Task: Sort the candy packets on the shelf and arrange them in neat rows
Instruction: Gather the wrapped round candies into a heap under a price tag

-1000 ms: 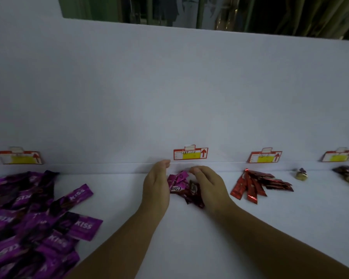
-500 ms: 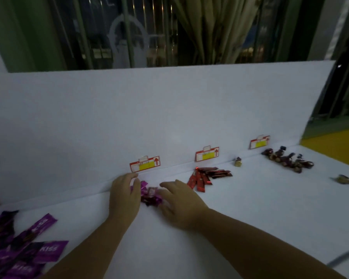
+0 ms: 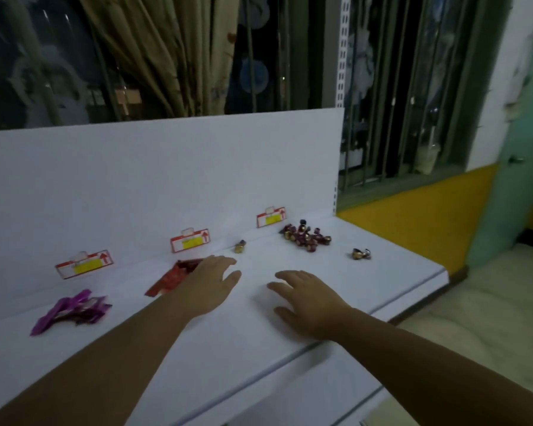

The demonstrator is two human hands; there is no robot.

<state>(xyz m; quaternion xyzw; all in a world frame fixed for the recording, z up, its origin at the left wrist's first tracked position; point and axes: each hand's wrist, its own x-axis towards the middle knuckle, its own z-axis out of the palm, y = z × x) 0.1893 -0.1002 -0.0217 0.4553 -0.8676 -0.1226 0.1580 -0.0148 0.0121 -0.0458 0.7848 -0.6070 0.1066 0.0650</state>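
White shelf (image 3: 391,273), L hand (image 3: 211,282) fingers straight by red pkts (image 3: 170,277) (partly hidden), R hand (image 3: 310,299) spread, both empty

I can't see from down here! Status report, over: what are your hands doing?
Left hand open, in front of red packets. Right hand open, empty. Purple packets heaped, stray candy ahead. Nothing blocking.

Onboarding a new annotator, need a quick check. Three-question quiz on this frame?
1. True or false: the right hand grips a candy.
2. The left hand is: A) open, at the red packets; B) curled round a packet; C) out of view.
3. How many price tags hang on the back panel?
Key: 1 false; 2 A; 3 three.
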